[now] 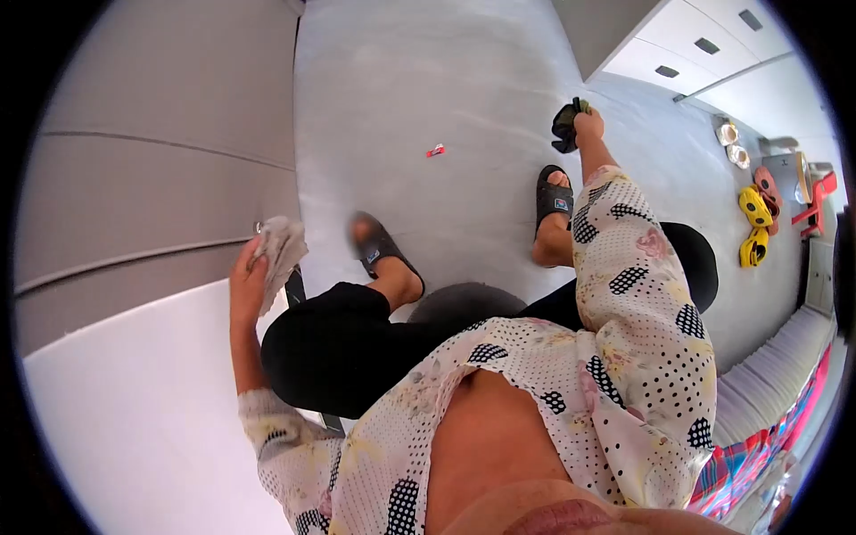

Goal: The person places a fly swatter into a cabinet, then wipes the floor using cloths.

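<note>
My left hand (247, 276) is closed around a crumpled greyish-white cloth (282, 254), close to the front of the grey cabinet. Stretched forward to the right, my right hand (588, 127) grips a dark, black and olive item (566, 125) above the floor, just beyond my right slipper (555, 198). Its kind is hard to make out. On the floor between the two hands lies a small red and white object (435, 151), apart from both of them.
A grey cabinet (160, 178) stands along the left, and a white drawer unit (687, 45) at the upper right. Yellow clogs (754, 207), other shoes and a small red stool (818, 201) are at the far right. Under me is a dark round seat (468, 301).
</note>
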`<state>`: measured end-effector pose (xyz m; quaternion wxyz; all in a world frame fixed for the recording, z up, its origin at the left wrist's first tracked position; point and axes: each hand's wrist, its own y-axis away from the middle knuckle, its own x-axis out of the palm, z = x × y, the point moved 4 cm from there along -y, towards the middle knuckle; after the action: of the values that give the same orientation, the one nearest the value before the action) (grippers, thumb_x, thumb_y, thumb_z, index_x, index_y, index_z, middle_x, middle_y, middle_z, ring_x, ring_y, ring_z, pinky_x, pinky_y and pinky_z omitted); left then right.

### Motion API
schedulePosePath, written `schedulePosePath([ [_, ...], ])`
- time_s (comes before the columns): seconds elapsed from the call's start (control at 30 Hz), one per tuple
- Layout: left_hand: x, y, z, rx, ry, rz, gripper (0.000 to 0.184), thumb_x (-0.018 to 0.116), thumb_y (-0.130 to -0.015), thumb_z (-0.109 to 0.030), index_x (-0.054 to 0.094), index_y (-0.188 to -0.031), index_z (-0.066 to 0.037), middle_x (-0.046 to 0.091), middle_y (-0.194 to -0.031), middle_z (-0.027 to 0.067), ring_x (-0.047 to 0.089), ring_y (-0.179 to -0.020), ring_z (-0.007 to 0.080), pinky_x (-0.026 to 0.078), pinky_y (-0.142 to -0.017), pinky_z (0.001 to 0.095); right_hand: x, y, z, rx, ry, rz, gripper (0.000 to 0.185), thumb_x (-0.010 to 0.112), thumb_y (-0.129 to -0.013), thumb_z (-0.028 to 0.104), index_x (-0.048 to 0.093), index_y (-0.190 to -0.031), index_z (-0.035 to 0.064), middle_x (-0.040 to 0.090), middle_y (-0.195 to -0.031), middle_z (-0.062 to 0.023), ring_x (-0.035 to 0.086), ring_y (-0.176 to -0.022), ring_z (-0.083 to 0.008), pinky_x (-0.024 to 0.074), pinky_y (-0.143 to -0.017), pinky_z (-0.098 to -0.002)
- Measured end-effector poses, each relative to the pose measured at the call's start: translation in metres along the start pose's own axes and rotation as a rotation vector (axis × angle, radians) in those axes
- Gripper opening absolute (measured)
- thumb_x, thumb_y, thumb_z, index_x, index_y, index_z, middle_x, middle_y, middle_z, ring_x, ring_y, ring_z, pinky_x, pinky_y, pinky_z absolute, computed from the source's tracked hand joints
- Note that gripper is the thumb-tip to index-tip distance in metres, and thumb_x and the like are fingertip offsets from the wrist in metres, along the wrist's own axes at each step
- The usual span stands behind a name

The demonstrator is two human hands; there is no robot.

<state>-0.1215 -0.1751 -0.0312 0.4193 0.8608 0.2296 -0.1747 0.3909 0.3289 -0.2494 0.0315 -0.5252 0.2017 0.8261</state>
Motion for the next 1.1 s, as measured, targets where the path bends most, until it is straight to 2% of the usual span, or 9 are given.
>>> schedulePosePath([
  [0.13,-0.032,0.045,-0.08,-0.023,0.354,-0.119,0.037,0.048,-0.089,-0.006,0.046,-0.126,0.002,0.054,-0.117,0.0094,0.051,-0.106,0.0168,0.039,-0.092,0.0277,-0.036,0.002,0.002,0.001,-0.037,-0.139,0.044,0.049,-0.071,0.01,0.059,-0.115,0.0087,0.062,-0.106,-0.0171,0.058,-0.101,-0.0322,0.0442,-0.087,-0.0372],
  [0.37,-0.06,0.142,-0.133,0.029,0.729,-0.284,0.038,0.05,-0.088,-0.001,0.047,-0.126,0.0,0.054,-0.119,0.0088,0.051,-0.107,0.0169,0.038,-0.095,0.0293,-0.108,-0.004,0.033,0.003,0.109,-0.251,0.046,0.051,-0.079,0.021,0.051,-0.123,0.0094,0.056,-0.113,-0.0214,0.053,-0.106,-0.0374,0.0421,-0.091,-0.0428],
  [0.5,-0.05,0.149,-0.146,0.135,0.445,-0.232,0.038,0.049,-0.089,-0.001,0.047,-0.126,-0.001,0.055,-0.117,0.0092,0.052,-0.105,0.0167,0.04,-0.093,0.0307,-0.147,-0.02,0.037,0.139,0.233,-0.231,0.056,0.049,-0.082,0.029,0.036,-0.134,0.013,0.042,-0.129,-0.0212,0.045,-0.117,-0.0371,0.0378,-0.096,-0.0452],
  [0.53,-0.049,0.15,-0.15,0.196,0.286,-0.209,0.037,0.049,-0.089,-0.001,0.048,-0.125,-0.001,0.055,-0.117,0.0093,0.052,-0.105,0.0162,0.04,-0.092,0.0302,-0.149,-0.017,0.03,0.145,0.341,-0.211,0.058,0.049,-0.084,0.034,0.031,-0.138,0.0207,0.036,-0.136,-0.0152,0.04,-0.122,-0.0327,0.0351,-0.097,-0.0495],
  [0.63,-0.043,0.145,-0.137,0.238,0.087,-0.229,0.034,0.048,-0.088,0.001,0.053,-0.122,-0.002,0.056,-0.117,0.0097,0.052,-0.104,0.0157,0.039,-0.09,0.028,-0.145,0.02,0.059,-0.085,0.469,-0.407,0.053,0.049,-0.084,0.033,0.036,-0.135,0.0268,0.037,-0.136,-0.0096,0.039,-0.122,-0.0305,0.0353,-0.093,-0.0551],
  [0.7,-0.038,0.135,-0.129,0.238,0.124,-0.272,0.037,0.046,-0.085,0.007,0.054,-0.121,-0.001,0.055,-0.118,0.0107,0.051,-0.106,0.0173,0.038,-0.092,0.028,-0.11,0.018,0.072,-0.245,0.491,-0.218,0.046,0.048,-0.085,0.037,0.041,-0.131,0.0338,0.028,-0.144,-0.0063,0.034,-0.127,-0.0291,0.0331,-0.09,-0.0585],
  [0.77,-0.024,0.123,-0.142,0.278,0.044,-0.224,0.034,0.049,-0.084,0.004,0.056,-0.117,-0.001,0.056,-0.118,0.0136,0.053,-0.106,0.0214,0.039,-0.091,0.0302,-0.056,0.031,0.091,-0.402,0.56,-0.206,0.044,0.049,-0.085,0.029,0.045,-0.128,0.032,0.033,-0.141,-0.0045,0.035,-0.126,-0.0294,0.0343,-0.089,-0.0568],
  [0.97,-0.002,0.112,-0.163,0.481,-0.085,-0.018,0.038,0.051,-0.077,0.006,0.059,-0.113,-0.002,0.057,-0.117,0.0182,0.056,-0.105,0.0294,0.042,-0.088,0.0328,0.062,0.181,0.103,-0.983,0.532,0.175,0.048,0.055,-0.078,0.012,0.051,-0.122,0.0285,0.044,-0.133,-0.0014,0.042,-0.12,-0.022,0.0352,-0.086,-0.0499],
  [1.1,-0.032,0.126,-0.146,0.603,-0.041,0.059,0.046,0.05,-0.07,0.011,0.06,-0.112,-0.006,0.058,-0.116,0.0182,0.059,-0.101,0.031,0.046,-0.083,0.0318,0.074,0.285,0.109,-1.062,0.387,0.447,0.046,0.055,-0.075,0.005,0.057,-0.116,0.0246,0.048,-0.129,-0.0029,0.043,-0.119,-0.0216,0.0395,-0.089,-0.0431],
])
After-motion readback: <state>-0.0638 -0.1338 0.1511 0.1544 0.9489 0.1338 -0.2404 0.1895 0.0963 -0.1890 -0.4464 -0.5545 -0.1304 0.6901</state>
